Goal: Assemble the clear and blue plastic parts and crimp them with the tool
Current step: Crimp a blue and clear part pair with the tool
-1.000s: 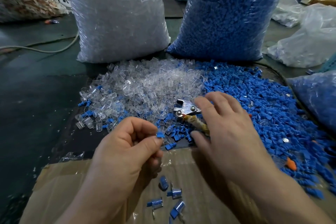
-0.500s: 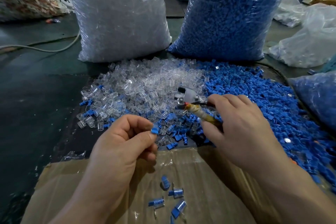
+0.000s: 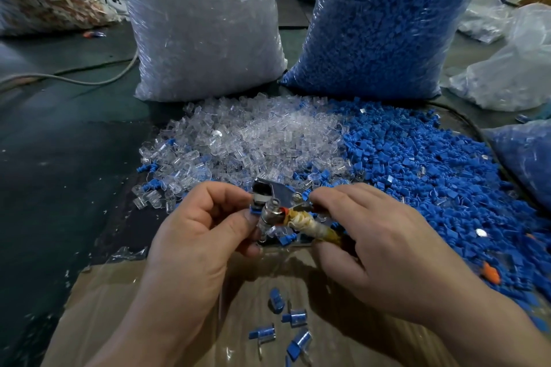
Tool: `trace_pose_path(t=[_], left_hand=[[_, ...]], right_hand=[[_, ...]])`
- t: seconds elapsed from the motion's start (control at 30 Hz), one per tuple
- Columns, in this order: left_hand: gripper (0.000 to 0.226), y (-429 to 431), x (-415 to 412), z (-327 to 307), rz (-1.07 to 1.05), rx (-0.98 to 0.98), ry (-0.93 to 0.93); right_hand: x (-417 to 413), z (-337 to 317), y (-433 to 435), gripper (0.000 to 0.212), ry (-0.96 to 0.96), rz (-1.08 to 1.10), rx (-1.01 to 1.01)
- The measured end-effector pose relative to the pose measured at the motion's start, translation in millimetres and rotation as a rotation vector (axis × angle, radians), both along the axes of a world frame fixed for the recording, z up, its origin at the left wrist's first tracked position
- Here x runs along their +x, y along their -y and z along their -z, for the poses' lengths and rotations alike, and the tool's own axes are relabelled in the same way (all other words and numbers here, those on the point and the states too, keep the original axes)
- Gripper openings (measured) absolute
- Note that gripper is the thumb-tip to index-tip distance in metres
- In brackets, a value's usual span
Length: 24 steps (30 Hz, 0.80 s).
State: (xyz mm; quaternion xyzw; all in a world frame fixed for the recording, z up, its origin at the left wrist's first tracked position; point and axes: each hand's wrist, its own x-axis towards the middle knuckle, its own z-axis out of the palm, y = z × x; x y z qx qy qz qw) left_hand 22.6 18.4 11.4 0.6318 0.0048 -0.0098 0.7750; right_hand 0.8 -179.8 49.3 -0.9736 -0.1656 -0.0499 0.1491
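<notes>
The left hand is pinching a small blue part between thumb and forefinger, its grip closed on the piece, and is holding it against the left side of the tool, at its metal head. The right hand is curling its grip round the tool's taped handle. Whether a clear cap is already on the part is too small to tell. The piece probably needs seating squarely in the jaws before a steady squeeze, with the left fingertips kept out of the pinch. Finished pieces are lying on the near cardboard.
</notes>
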Motion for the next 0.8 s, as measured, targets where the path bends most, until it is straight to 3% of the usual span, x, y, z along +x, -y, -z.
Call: trace_pose_path(t=[0.43, 0.73, 0.8], left_hand=[[0.016, -1.3, -1.4, -6.4, 0.038, 0.061, 0.04], [0.015, -2.4, -2.5, -10.3, -0.002, 0.131, 0.065], [0.025, -5.9, 0.3, -7.4, -0.049, 0.181, 0.057]], right_hand=[[4.2, 2.2, 2.5, 0.055, 0.005, -0.031, -0.089], [4.8, -0.6, 3.3, 0.043, 0.016, 0.013, -0.012], [5.3, 1.4, 7.9, 0.043, 0.032, 0.064, -0.036]])
